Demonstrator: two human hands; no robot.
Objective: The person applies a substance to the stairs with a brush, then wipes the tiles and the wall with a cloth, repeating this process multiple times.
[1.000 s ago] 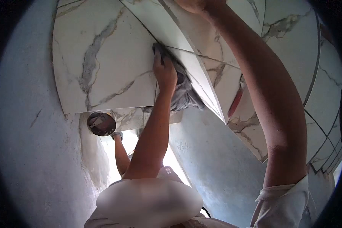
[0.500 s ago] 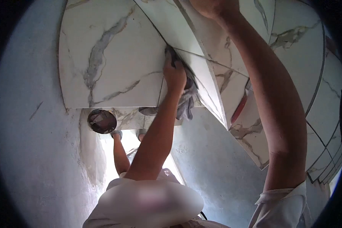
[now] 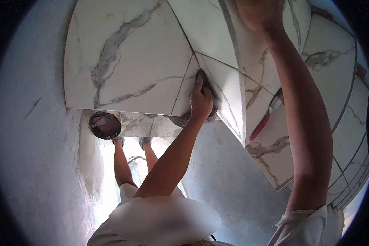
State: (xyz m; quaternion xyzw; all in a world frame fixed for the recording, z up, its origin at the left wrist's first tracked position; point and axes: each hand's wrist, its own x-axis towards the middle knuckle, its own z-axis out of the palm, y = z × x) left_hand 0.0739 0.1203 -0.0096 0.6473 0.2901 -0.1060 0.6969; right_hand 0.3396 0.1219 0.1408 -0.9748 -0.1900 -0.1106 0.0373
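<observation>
My left hand [image 3: 202, 102] is closed round a bunched dark grey cloth [image 3: 183, 120]. It presses the cloth into the corner where the flat veined white tile [image 3: 139, 61] meets an upright tile face [image 3: 222, 84]. Part of the cloth hangs over the tile's near edge. At the top edge my right hand [image 3: 260, 14] is near the upper tiled surface [image 3: 250, 53]; its fingers are out of view. A red-handled brush [image 3: 261, 126] lies on the tiles beside my right forearm.
A round dark container [image 3: 105, 125] stands on a lower tiled ledge [image 3: 135, 125] at the left. Bare grey-blue walls flank both sides. My feet show below the ledge. More tiled steps [image 3: 348, 164] curve away at the far right.
My left hand and the cloth have slid down along the tile corner and to the right. My right hand appears further right, and the view has shifted. More of the brush shows.
</observation>
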